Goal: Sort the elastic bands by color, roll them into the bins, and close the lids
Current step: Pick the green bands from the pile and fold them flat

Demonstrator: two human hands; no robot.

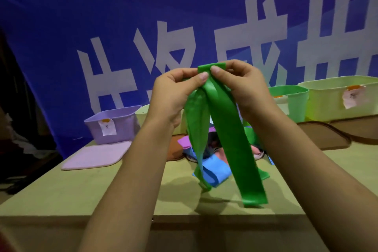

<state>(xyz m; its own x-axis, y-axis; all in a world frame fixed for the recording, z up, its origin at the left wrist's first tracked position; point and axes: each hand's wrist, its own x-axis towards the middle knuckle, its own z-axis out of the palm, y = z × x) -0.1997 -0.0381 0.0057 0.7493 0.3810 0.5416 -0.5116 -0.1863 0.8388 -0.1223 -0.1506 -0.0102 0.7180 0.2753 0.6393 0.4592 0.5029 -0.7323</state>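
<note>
Both hands hold a green elastic band [231,141] up above the table. My left hand [173,92] and my right hand [245,86] pinch its top edge between thumb and fingers, close together. The band's long strips hang down to the tabletop. Behind it lies a pile of bands, with a blue band [214,172], a purple band [185,141] and a pink band [256,150] showing. At the back stand a purple bin [114,127], a green bin [294,102] and a pale yellow-green bin [337,100], all open.
A purple lid [96,156] lies flat in front of the purple bin. Brown lids [325,135] lie at the right, another brown lid [173,149] behind the pile. A pale bin [143,115] is partly hidden by my left hand. A blue banner hangs behind the table.
</note>
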